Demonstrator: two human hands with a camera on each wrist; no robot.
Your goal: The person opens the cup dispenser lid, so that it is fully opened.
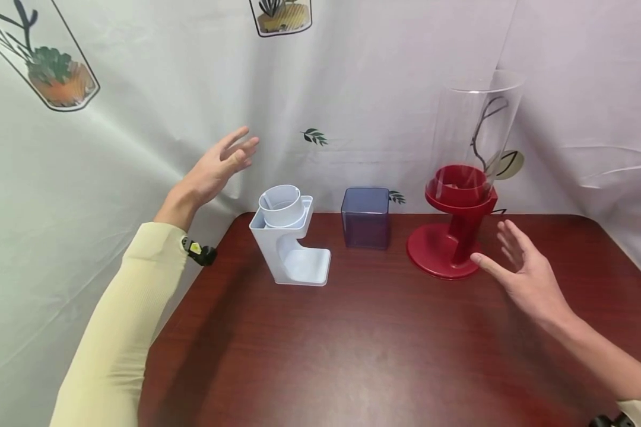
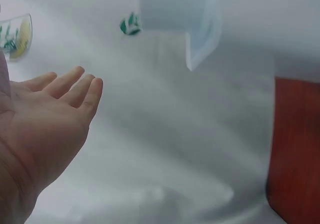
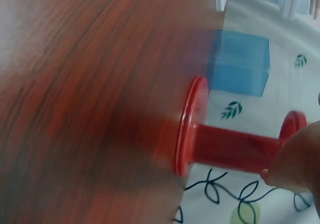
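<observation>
In the head view my left hand point(image 1: 209, 171) is raised with fingers spread, holding nothing. Below and right of it stands a white plastic stand point(image 1: 267, 252) with a white cup-like ring point(image 1: 282, 207) in its top. My right hand point(image 1: 531, 281) hovers over the table at the right, thumb apart from the fingers, empty. It is nearest a red stand point(image 1: 462, 231) with a round base, which bears a tall clear cylinder point(image 1: 456, 130). In the right wrist view the thumb point(image 3: 295, 161) overlaps the red post point(image 3: 230, 146). The left wrist view shows the open left palm point(image 2: 50, 129).
A translucent blue-purple square box point(image 1: 365, 219) sits between the two stands, near the back edge of the dark red wooden table point(image 1: 347, 332). Behind and to the left hangs a white cloth point(image 1: 352, 107) printed with plants and leaves.
</observation>
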